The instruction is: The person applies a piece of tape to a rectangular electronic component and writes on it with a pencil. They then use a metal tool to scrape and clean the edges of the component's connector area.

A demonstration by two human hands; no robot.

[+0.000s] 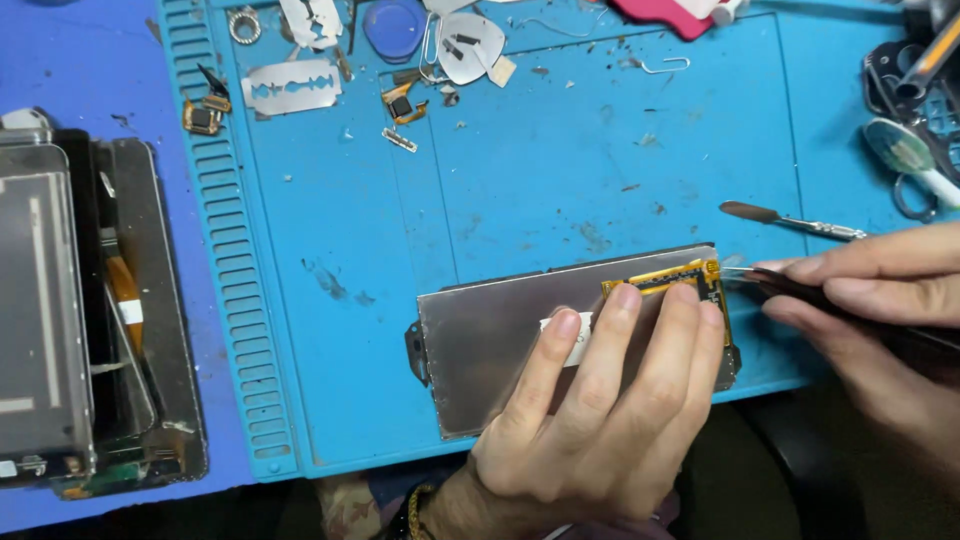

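Left hand (590,420) reached up from the lower edge, palm down, three fingers (625,330) spread flat and pressing, right hand (870,300) came in from the right, fingers pinched together, pointing left

Bare mat (560,190) above metal panel (480,350)

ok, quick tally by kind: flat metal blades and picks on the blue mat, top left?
Razor blades: 2, one whole, one broken
Teardrop metal picks: 1
Round blue picks: 1
Total: 4
The spatula by the right hand is not counted.
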